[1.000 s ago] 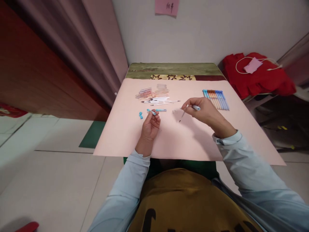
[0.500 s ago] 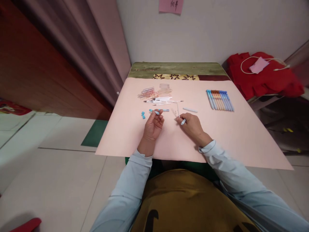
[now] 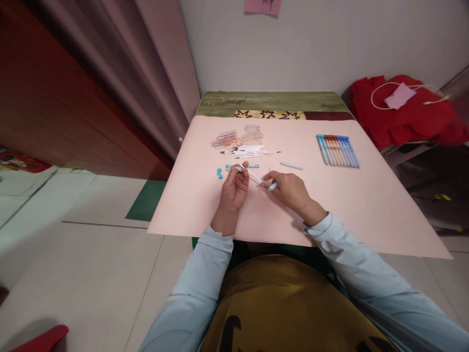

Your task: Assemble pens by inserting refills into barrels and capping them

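My left hand (image 3: 234,188) is curled with its fingers pinched on a short blue pen part (image 3: 232,167). My right hand (image 3: 289,189) grips a thin white refill with a blue end (image 3: 261,180), whose tip reaches toward the left fingers. The two hands are close together over the pink sheet (image 3: 366,205). A pale blue pen barrel (image 3: 291,166) lies just beyond the right hand. Another blue piece (image 3: 252,166) lies behind the left fingers, and two small blue caps (image 3: 219,173) sit to their left.
A pile of white refills (image 3: 249,152) and clear tubes (image 3: 234,139) lies at the back of the sheet. A row of finished blue and orange pens (image 3: 337,150) lies at the right. Red cloth (image 3: 406,117) sits on a stand beyond the table's right edge.
My right hand came back from the middle right, left the pale blue barrel on the sheet, and brought the refill toward my left hand. The left hand stayed about where it was.
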Tool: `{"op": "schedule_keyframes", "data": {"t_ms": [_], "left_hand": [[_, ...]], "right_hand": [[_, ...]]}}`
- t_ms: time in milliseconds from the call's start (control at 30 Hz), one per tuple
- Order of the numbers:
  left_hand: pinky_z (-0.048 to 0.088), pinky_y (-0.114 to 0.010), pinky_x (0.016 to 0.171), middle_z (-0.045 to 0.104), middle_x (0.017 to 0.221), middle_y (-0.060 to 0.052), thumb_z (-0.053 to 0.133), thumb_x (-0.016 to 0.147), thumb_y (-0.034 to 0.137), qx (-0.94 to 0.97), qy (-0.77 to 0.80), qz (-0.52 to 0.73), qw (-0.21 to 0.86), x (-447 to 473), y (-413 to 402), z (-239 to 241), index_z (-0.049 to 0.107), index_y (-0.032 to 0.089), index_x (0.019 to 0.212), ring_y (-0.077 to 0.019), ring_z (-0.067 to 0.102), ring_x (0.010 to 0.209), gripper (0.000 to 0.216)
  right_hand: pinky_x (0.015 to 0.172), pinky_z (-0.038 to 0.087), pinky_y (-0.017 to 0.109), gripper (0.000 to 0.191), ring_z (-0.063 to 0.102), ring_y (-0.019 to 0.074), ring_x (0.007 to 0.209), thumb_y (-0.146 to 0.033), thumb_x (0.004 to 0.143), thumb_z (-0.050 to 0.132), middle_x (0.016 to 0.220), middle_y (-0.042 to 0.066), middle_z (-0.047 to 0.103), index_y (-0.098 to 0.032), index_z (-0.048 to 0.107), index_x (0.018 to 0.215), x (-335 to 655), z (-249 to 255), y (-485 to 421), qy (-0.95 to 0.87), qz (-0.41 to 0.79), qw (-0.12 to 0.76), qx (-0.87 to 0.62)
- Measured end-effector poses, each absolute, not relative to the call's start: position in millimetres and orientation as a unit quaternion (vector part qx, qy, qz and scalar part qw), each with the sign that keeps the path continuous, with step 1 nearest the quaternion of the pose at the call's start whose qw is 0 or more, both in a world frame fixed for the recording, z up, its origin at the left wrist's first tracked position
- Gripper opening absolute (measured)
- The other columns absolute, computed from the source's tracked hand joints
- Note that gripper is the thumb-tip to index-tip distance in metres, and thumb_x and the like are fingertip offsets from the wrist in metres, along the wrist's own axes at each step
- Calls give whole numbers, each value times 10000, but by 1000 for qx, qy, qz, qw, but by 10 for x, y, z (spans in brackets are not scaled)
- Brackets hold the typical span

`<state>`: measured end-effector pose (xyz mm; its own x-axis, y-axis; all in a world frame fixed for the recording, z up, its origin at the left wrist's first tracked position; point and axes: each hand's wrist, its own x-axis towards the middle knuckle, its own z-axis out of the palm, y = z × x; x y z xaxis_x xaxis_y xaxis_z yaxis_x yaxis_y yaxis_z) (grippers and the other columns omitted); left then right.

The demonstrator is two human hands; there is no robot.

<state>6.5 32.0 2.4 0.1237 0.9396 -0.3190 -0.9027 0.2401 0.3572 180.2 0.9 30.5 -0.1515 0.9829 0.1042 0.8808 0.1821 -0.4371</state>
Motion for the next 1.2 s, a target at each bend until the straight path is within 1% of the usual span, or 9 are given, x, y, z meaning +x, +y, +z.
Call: {"op": "schedule_keyframes", "data": {"t_ms": [67, 167, 233, 367, 467, 567, 767, 1000, 1200], "left_hand": [[579, -159, 815, 731, 1069, -93, 436, 1021, 147, 16, 241, 644, 726, 59, 334, 38, 662, 109, 862, -82, 711, 911, 279], [576, -159, 829, 731, 1011, -86, 421, 1027, 141, 4, 229, 664, 712, 45, 351, 49, 654, 103, 850, -81, 708, 928, 294], [572, -151, 827, 729, 993, -89, 408, 1032, 143, 2, 219, 664, 715, 40, 358, 47, 648, 98, 836, -69, 706, 891, 312], [580, -166, 815, 726, 1019, -100, 409, 1036, 169, -4, 225, 661, 716, 40, 361, 48, 658, 98, 901, -62, 700, 832, 291], [585, -169, 788, 726, 997, -102, 403, 1041, 189, -7, 229, 663, 712, 45, 353, 65, 661, 95, 943, -64, 694, 802, 291], [575, -147, 768, 724, 950, -96, 383, 1045, 176, -8, 221, 661, 717, 47, 346, 83, 649, 91, 874, -48, 679, 761, 328], [555, -125, 773, 720, 928, -82, 371, 1047, 157, -7, 218, 661, 718, 55, 356, 85, 644, 90, 818, -32, 666, 760, 362], [559, -145, 821, 718, 972, -82, 400, 1038, 154, -7, 241, 663, 709, 56, 345, 96, 659, 93, 847, -52, 680, 861, 328], [561, -146, 807, 708, 1013, -88, 405, 1036, 157, -2, 232, 657, 717, 48, 352, 75, 652, 97, 835, -39, 664, 795, 324]], "right_hand": [[630, 413, 291, 304, 634, 197, 687, -335, 807, 656, 845, 32, 724, -235, 614, 1091, 1897, 294, -9, -709, 191, 259, -627], [652, 453, 305, 419, 625, 186, 681, -232, 769, 591, 958, 60, 717, -201, 532, 1183, 2047, 281, -103, -676, 248, 324, -613], [671, 466, 318, 331, 638, 197, 713, -231, 819, 521, 944, 63, 721, -205, 528, 1149, 2117, 281, -206, -669, 279, 327, -606], [669, 461, 299, 178, 636, 179, 655, -316, 945, 444, 722, 1, 686, -226, 590, 994, 2141, 310, -395, -669, 332, 291, -598], [626, 427, 277, 213, 609, 163, 606, -358, 950, 477, 697, -9, 670, -233, 649, 952, 2112, 326, -468, -676, 300, 284, -610], [607, 395, 280, 220, 597, 177, 631, -342, 917, 516, 715, 8, 675, -240, 709, 941, 2095, 314, -509, -688, 234, 266, -633], [664, 403, 291, 243, 602, 178, 732, -300, 887, 561, 844, 36, 669, -249, 773, 996, 2084, 254, -548, -705, 157, 245, -647], [639, 399, 284, 212, 566, 158, 680, -292, 885, 596, 788, 22, 617, -255, 783, 977, 2002, 185, -506, -704, 166, 264, -638], [646, 415, 285, 205, 565, 152, 668, -285, 879, 610, 785, 19, 624, -251, 784, 983, 1956, 157, -497, -694, 171, 294, -634]]}}
